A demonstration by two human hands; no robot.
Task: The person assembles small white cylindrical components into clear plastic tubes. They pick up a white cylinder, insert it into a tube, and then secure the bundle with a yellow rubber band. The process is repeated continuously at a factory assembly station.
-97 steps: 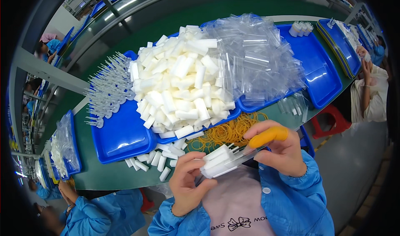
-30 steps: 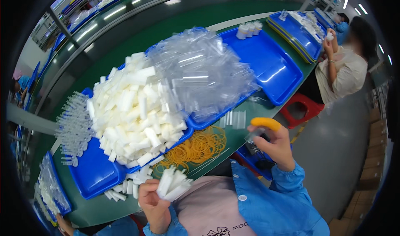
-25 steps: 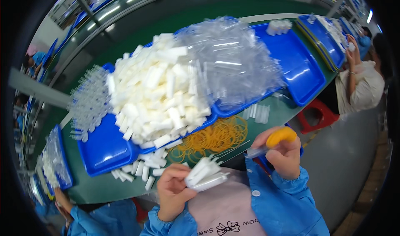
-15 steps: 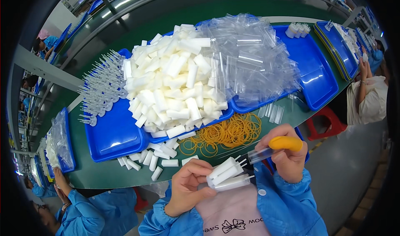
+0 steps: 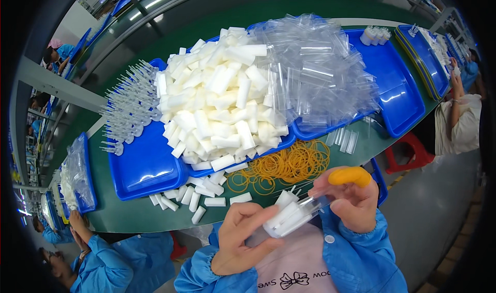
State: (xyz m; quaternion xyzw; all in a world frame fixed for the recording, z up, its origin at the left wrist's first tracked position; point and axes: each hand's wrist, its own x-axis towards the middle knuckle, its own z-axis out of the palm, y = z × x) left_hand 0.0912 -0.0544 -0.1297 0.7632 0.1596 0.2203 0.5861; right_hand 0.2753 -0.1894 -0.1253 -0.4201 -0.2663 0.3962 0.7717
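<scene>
Several smooth white foam sticks (image 5: 289, 218) sit side by side in one bundle, slim pale pins (image 5: 295, 190) jutting from one end. The bundle is in the air just off the near edge of the green surface (image 5: 129, 218), gripped between the thumb and fingers of the left hand (image 5: 240, 241). The right hand (image 5: 356, 205), a yellow finger cot (image 5: 350, 176) on one finger, pinches a clear plastic tube (image 5: 316, 204) at the bundle's right end; whether it encloses any stick I cannot tell
</scene>
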